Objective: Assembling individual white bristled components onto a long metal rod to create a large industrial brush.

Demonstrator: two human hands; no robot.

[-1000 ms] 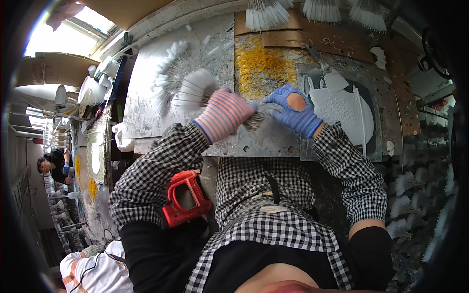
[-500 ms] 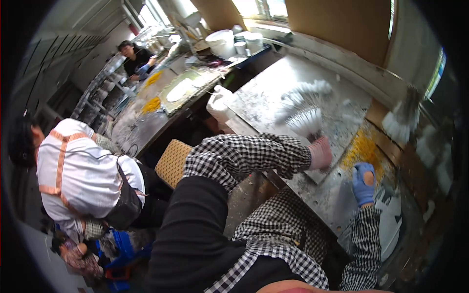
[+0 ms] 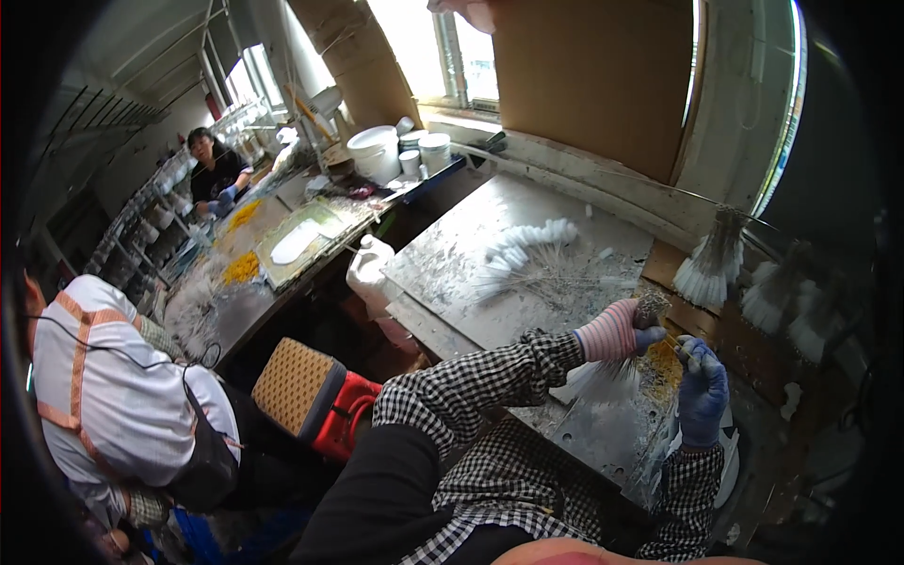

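My left hand (image 3: 614, 330), in a glove with a pink striped cuff, is closed round a bundle of thin stems (image 3: 652, 303). Its white tufted ends (image 3: 605, 381) hang below the fist. Facing it on the right, my right hand (image 3: 702, 391), in a blue glove, pinches a thin yellow strand that looks like a rubber band and runs toward the bundle. Between and below the hands lies a pile of yellow bands (image 3: 665, 367) on the work board. Loose white-tufted stems (image 3: 532, 243) are spread on the grey board (image 3: 452, 240) beyond my left forearm.
Several tied white-tufted bundles (image 3: 708, 271) stand along the right wall. A white jug (image 3: 369, 268) is beside the board's left edge. Buckets (image 3: 375, 153) sit on the far bench. At left are a patterned stool (image 3: 287, 381) and a co-worker in white (image 3: 122, 377); another person (image 3: 218, 174) works farther back.
The left hand has moved rightward and turned the bundle, so its white ends now point down. The right hand has risen from the yellow pile with a yellow strand. My view has shifted.
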